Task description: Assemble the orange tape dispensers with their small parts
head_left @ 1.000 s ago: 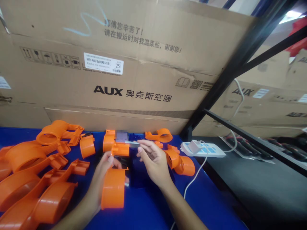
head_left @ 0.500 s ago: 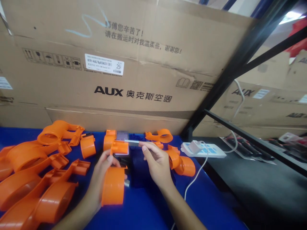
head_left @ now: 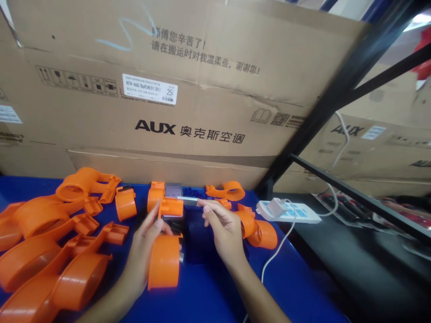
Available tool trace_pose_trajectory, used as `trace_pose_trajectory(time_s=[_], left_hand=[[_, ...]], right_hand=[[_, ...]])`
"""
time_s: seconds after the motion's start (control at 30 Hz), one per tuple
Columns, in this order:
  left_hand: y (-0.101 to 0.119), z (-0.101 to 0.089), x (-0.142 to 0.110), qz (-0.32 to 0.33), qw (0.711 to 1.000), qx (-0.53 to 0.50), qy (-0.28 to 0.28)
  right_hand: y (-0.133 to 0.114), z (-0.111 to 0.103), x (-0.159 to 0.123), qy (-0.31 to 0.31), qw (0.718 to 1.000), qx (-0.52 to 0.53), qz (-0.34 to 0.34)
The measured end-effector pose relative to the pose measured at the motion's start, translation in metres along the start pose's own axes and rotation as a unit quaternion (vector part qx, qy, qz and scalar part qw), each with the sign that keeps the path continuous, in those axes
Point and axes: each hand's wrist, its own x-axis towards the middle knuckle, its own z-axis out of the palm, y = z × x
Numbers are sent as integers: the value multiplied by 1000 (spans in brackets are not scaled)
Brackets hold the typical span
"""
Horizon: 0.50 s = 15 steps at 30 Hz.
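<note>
My left hand grips an orange plastic tape dispenser, its fingers wrapped round the narrow part between the wide ring below and the small head above. Pinched between the thumb and fingers of my right hand is a thin serrated metal blade, teeth upward. Its left end lies at the right side of the dispenser's head; whether it sits inside a slot cannot be made out. A small silvery piece shows by the fingertips of my left hand, partly hidden behind the ring.
Several orange tape dispensers lie heaped at the left on the blue tabletop. More orange dispensers are at the right, beside a white power strip with a cable. A large cardboard box stands behind; a black metal frame slants at the right.
The blade, held by my right hand, has gone from slightly tilted to nearly level at the dispenser's head. The left hand's fingers have straightened somewhat along the dispenser. The view has shifted slightly.
</note>
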Motion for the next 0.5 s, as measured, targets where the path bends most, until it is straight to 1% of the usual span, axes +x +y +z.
trace_pose_trajectory(time_s=[0.13, 0.27, 0.4, 0.5], left_hand=[[-3, -3, 1, 3, 1000, 29, -4], [-5, -3, 3, -10, 999, 38, -5], [-6, -3, 3, -23, 999, 35, -7], [-6, -3, 3, -32, 999, 31, -15]], right_hand=[[3, 2, -1, -10, 1000, 0, -13], [3, 2, -3, -12, 999, -14, -29], [4, 2, -4, -37, 999, 4, -18], [6, 2, -5, -51, 998, 7, -21]])
